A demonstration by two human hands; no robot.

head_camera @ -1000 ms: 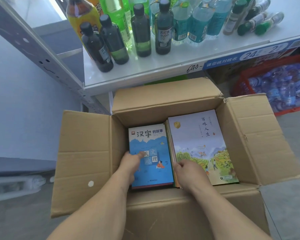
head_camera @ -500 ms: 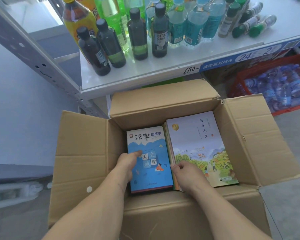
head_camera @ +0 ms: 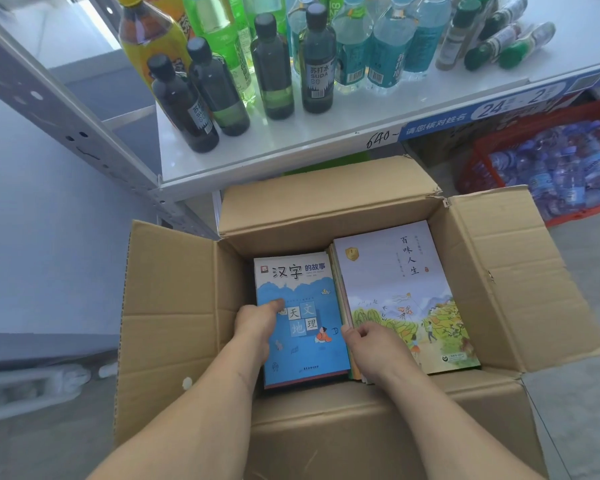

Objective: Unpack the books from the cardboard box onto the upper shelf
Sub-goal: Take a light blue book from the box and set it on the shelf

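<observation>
- Books sit in two stacks inside the open cardboard box [head_camera: 174, 306] on the floor, below the shelf [head_camera: 326, 147]; blue book [head_camera: 302, 323] tops the left stack, pale book [head_camera: 399, 292] tops the right one.
- Left hand [head_camera: 257, 327] at the left edge of the blue book, thumb lying on the cover; fingers go down between stack and box wall, out of sight. Looks like a grip on that stack.
- Right hand [head_camera: 378, 348] at the seam between the two stacks, fingertips curled on the left edge of the pale book's stack, pinching it or prying for a hold; can't tell which.
- Hands are apart, one per stack side, nothing lifted yet.
- Risk: tight fit, so books could jam against the box wall or the other stack on the way up.
- Risk: grabbing several at once, lower ones may slip out and drop back or bend covers.
- Risk: shelf in view is crowded with bottles [head_camera: 274, 64]; a book swung up could knock them over.
- Hidden: how deep each stack goes, and how many books the hands have caught.
- Hidden: whether this shelf is the upper one meant, since anything higher is out of frame.
- Cut off: red crate [head_camera: 478, 157] with water bottles at right, partly behind the shelf edge; box bottom not visible.
</observation>
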